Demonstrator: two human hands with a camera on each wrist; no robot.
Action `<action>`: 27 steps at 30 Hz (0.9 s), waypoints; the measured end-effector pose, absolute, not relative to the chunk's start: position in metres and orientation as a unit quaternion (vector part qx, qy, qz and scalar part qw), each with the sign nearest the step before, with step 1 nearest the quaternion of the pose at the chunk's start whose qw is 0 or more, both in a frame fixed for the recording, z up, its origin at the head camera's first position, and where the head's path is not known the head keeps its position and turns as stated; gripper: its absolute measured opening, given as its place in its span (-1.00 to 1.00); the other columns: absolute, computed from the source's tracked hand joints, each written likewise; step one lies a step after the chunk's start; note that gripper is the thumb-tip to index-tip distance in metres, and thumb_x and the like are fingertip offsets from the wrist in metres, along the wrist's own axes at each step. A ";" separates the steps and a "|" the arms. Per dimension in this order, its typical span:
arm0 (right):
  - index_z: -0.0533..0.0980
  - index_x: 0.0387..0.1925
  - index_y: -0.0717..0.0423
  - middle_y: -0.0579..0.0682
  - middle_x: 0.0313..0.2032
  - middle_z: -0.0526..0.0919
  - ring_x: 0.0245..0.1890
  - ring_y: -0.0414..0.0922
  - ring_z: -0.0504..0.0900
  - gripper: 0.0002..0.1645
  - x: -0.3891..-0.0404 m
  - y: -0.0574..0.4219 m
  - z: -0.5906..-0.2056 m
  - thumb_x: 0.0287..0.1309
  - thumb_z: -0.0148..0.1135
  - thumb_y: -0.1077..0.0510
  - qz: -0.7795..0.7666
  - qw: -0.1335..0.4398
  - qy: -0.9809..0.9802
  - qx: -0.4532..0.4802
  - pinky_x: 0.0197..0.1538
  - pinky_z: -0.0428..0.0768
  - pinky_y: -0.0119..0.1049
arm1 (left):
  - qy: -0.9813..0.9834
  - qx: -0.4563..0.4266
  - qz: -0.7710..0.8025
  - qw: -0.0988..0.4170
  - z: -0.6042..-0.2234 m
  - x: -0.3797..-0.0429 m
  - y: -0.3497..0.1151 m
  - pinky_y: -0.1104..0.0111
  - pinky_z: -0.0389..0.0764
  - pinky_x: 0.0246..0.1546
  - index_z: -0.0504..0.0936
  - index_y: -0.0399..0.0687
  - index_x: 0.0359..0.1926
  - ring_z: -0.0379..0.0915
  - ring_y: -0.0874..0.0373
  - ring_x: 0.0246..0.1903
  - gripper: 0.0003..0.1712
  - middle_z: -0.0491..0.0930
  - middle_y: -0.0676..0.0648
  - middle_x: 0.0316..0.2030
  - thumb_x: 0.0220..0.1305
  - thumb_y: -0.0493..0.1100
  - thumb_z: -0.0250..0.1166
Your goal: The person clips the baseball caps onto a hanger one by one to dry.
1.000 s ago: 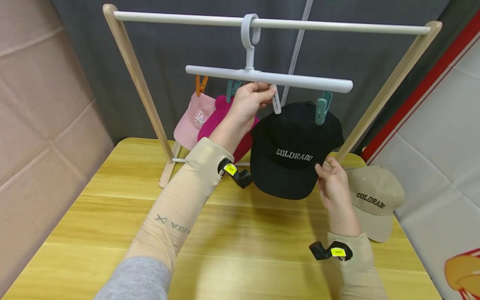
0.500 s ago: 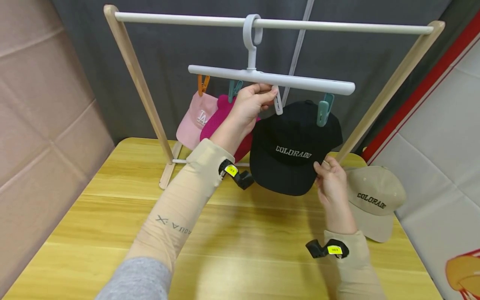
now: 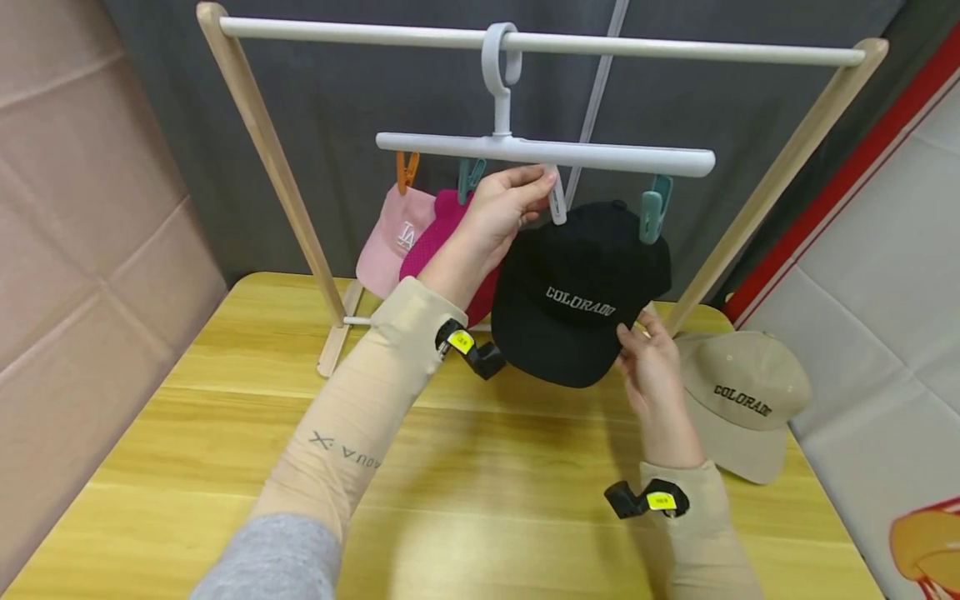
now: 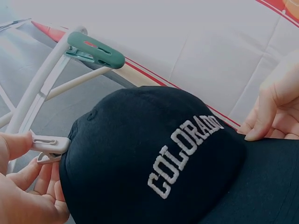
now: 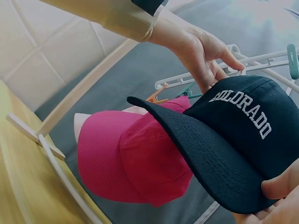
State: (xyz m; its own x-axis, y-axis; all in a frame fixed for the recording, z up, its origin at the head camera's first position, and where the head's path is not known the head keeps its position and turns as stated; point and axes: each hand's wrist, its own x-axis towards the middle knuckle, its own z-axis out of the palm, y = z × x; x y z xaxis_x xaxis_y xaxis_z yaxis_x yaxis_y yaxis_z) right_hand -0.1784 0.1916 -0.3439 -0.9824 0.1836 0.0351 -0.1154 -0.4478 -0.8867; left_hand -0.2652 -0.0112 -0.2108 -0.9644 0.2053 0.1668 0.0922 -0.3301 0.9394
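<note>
A black baseball cap [image 3: 581, 292] with "COLORADO" lettering is in front of the white hanger [image 3: 607, 157]. Between thumb and fingers, my left hand [image 3: 498, 208] pinches a white clothespin [image 3: 557, 197] under the hanger bar; in the left wrist view its tip meets the edge of the cap. My right hand [image 3: 651, 367] grips the side of the cap's brim [image 5: 224, 172], thumb on top. The teal clothespin [image 3: 654, 215] near the bar's right end overlaps the cap from above, but stands apart from it in the left wrist view.
A pink cap [image 3: 386, 242] hangs at an orange clothespin [image 3: 407, 172], beside a magenta cap [image 5: 140, 158] near another teal clothespin [image 3: 468, 177]. The hanger hooks over a rack rail [image 3: 360, 33]. A beige cap [image 3: 750, 392] lies on the wooden table [image 3: 480, 517] at right.
The black cap and my right hand have shifted a little to the left. The hanger's right end has risen slightly. My left hand keeps its pinch on the white clothespin.
</note>
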 end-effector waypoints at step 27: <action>-0.10 0.44 0.34 -0.01 -0.13 0.63 -0.05 -0.10 0.62 -0.35 -0.177 0.196 -0.365 0.43 -0.18 0.35 0.856 0.011 -0.516 -0.014 0.14 0.46 -0.26 | 0.656 0.188 0.726 -0.085 -0.223 -0.269 -0.022 0.53 0.42 0.03 0.45 -0.25 0.23 0.41 0.16 0.06 -0.56 0.50 -0.13 0.10 0.36 -0.26 0.18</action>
State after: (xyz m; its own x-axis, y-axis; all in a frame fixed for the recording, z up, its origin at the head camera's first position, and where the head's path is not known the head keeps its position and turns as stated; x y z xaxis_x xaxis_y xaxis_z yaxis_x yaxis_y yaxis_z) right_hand -0.1768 0.1962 -0.3650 -0.9994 0.0327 -0.0131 -0.0037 -0.4675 -0.8840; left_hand -0.2693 -0.0219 -0.2232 -0.9149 0.1225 0.3846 0.3700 -0.1259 0.9205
